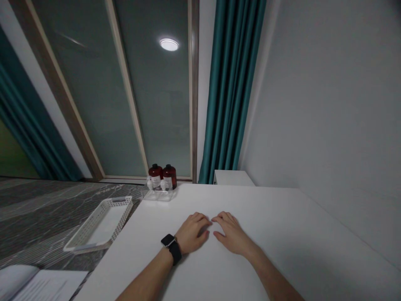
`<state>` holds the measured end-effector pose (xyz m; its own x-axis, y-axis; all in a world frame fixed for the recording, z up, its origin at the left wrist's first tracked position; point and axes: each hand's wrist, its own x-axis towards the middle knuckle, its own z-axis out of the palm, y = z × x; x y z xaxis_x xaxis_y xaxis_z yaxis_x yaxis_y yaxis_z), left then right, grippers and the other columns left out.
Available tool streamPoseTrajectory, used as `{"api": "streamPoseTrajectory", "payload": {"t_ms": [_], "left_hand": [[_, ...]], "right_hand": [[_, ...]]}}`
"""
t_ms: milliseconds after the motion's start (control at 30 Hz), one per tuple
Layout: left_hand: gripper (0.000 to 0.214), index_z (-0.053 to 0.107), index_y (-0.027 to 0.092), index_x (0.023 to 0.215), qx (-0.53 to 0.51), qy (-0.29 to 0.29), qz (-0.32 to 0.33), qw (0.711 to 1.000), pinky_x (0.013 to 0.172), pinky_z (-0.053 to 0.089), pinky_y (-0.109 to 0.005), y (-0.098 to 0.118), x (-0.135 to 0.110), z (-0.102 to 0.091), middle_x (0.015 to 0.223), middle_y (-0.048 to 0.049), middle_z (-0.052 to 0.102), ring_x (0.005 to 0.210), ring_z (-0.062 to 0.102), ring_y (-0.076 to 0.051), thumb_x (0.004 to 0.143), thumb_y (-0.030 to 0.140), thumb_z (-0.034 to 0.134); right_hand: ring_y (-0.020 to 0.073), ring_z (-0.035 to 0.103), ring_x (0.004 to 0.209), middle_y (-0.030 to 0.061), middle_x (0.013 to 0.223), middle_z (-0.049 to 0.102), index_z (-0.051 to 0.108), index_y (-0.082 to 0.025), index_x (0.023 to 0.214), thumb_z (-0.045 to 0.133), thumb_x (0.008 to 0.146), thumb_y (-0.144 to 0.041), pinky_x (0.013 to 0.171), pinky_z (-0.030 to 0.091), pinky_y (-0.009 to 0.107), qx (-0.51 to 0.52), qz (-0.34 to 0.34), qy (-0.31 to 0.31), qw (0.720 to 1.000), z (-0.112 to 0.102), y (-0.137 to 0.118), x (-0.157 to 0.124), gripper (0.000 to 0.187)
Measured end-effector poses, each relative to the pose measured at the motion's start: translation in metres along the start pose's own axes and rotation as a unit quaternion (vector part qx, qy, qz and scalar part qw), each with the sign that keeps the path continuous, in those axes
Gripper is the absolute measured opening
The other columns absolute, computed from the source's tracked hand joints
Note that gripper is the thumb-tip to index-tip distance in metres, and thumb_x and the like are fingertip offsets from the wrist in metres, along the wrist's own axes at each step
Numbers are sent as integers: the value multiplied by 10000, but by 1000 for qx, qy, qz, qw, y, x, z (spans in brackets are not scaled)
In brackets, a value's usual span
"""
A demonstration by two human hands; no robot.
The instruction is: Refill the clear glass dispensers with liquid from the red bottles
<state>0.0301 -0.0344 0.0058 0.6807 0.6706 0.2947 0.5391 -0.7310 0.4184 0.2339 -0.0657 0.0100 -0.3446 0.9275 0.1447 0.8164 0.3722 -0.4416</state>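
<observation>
My left hand (192, 234) rests on the white table (238, 276), fingers loosely curved and thumb apart from them, holding nothing. A black watch (173, 249) is strapped around that wrist. Facing it, my right hand (232, 234) lies on the same surface with its thumb spread from the fingers and nothing in it. The fingertips of the two hands point at each other, with a narrow gap between. Beyond my left hand, at the far left corner of the table, two dark red-brown bottles (169, 175) with white labels stand at a clear tray (161, 195), beside white pump heads (149, 182).
Left of the table, lower down, are a white perforated basket (89, 228) and an open book (56, 284). A white cabinet (233, 177) stands past the far edge, near a teal curtain (233, 92). Glass door panels (156, 104) rise behind; a wall (328, 104) borders the right.
</observation>
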Motion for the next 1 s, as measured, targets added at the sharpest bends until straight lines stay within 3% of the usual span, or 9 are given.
{"api": "streamPoseTrajectory", "payload": {"t_ms": [233,1000], "left_hand": [[283,647,211,1079,-39,-5,-2,999,974,471,-371,-4,-1,-6,1104,-59,692,1063,602,-224,835,110,544],[295,652,211,1099,-36,-6,2,999,986,479,-369,-7,-2,-6,1117,-64,688,1077,606,-223,832,117,566]], "right_hand": [[276,501,1165,100,1215,587,568,-202,1284,604,859,-198,1028,378,423,0,-6,-8,1000,0,3,1,427],[263,514,1166,73,1198,605,586,-245,1261,629,835,-187,1028,367,398,30,-7,0,1000,1,6,1,432]]}}
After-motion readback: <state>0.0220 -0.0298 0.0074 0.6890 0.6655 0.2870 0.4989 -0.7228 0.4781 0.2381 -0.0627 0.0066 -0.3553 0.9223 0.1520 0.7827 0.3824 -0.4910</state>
